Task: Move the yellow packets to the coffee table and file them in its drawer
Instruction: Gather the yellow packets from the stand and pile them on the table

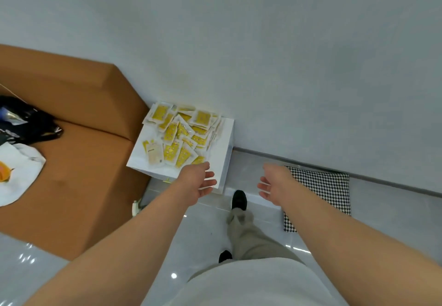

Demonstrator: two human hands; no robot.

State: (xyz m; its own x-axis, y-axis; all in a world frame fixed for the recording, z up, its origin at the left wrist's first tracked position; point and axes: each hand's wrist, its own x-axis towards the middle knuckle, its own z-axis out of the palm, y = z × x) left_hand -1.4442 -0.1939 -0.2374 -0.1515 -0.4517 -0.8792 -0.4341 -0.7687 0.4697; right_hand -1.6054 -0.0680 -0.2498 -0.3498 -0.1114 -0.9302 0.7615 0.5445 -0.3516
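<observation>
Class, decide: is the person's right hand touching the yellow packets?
Apart. The head view shows bare floor between the right hand and the yellow packets.

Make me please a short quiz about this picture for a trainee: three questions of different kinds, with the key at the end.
1. True or false: the left hand already grips a packet.
2. The yellow packets lie on: A) a white stand; B) a wooden chair; C) an open drawer.
3. Which patterned thing lies just to the right of the right hand?

Key
1. False: both hands are open and hold nothing.
2. A.
3. The checked cushion, black and white.
</observation>
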